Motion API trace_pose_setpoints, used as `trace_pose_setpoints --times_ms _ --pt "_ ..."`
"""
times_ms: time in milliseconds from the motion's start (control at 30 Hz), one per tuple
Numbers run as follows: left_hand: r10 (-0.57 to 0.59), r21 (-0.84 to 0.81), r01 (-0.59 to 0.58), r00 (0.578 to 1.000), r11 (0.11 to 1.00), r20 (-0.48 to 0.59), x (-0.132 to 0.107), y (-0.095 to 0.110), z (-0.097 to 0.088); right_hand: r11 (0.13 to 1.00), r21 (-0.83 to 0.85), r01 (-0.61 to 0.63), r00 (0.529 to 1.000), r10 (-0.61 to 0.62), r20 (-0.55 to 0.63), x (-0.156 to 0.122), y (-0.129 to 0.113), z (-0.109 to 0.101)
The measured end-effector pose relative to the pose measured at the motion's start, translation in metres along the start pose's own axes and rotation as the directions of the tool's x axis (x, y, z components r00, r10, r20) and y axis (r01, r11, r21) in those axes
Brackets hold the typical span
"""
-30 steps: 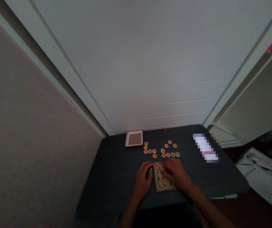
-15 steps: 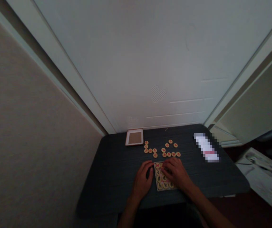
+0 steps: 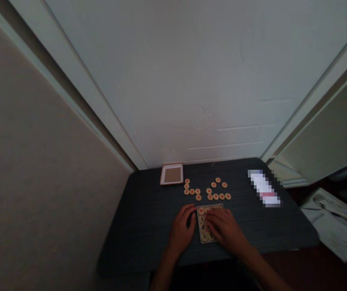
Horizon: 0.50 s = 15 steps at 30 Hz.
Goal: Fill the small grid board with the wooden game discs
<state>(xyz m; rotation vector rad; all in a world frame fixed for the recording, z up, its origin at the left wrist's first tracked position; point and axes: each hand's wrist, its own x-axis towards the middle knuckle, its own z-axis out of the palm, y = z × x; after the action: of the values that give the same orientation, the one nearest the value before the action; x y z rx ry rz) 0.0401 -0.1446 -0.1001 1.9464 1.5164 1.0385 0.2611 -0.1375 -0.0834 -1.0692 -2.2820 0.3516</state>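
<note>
A shallow square tray (image 3: 210, 205) of round Chinese chess pieces (image 3: 204, 236) lies near the table's front edge. Some of its pieces bear red characters, others dark ones. My left hand (image 3: 183, 228) rests curved beside the tray's left edge, thumb and fingers apart, holding nothing. Over the tray's right part reaches my right hand (image 3: 225, 229), its fingers stretched to the pieces in the middle and covering several. Whether a piece is between its fingertips is hidden. Beyond the tray, red-marked pieces form a stepped left group (image 3: 192, 191) and a looped right group (image 3: 216, 197).
An orange-rimmed, shallow square lid or box (image 3: 180, 166) lies at the back left of the dark table (image 3: 143, 218). A pixelated white item (image 3: 264, 189) is at the right. The white wall panel (image 3: 161, 101) borders the back edge. A white box (image 3: 337, 226) stands lower right, off the table.
My right hand has shifted slightly down and left over the tray, baring its upper right corner. My left hand and the pieces on the table stay put.
</note>
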Motion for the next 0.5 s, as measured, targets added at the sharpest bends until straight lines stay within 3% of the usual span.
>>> trace_pose_setpoints --times_ms 200,500 --pt "-0.017 -0.004 0.017 1.0 1.0 0.0 0.0 0.0 0.0 1.0 0.008 -0.003 1.0 0.003 0.011 0.0 0.002 0.002" --pt "0.072 0.098 -0.083 0.992 0.992 0.104 -0.002 0.013 -0.008 1.0 0.026 0.002 1.0 -0.001 -0.013 -0.005 0.004 0.002"
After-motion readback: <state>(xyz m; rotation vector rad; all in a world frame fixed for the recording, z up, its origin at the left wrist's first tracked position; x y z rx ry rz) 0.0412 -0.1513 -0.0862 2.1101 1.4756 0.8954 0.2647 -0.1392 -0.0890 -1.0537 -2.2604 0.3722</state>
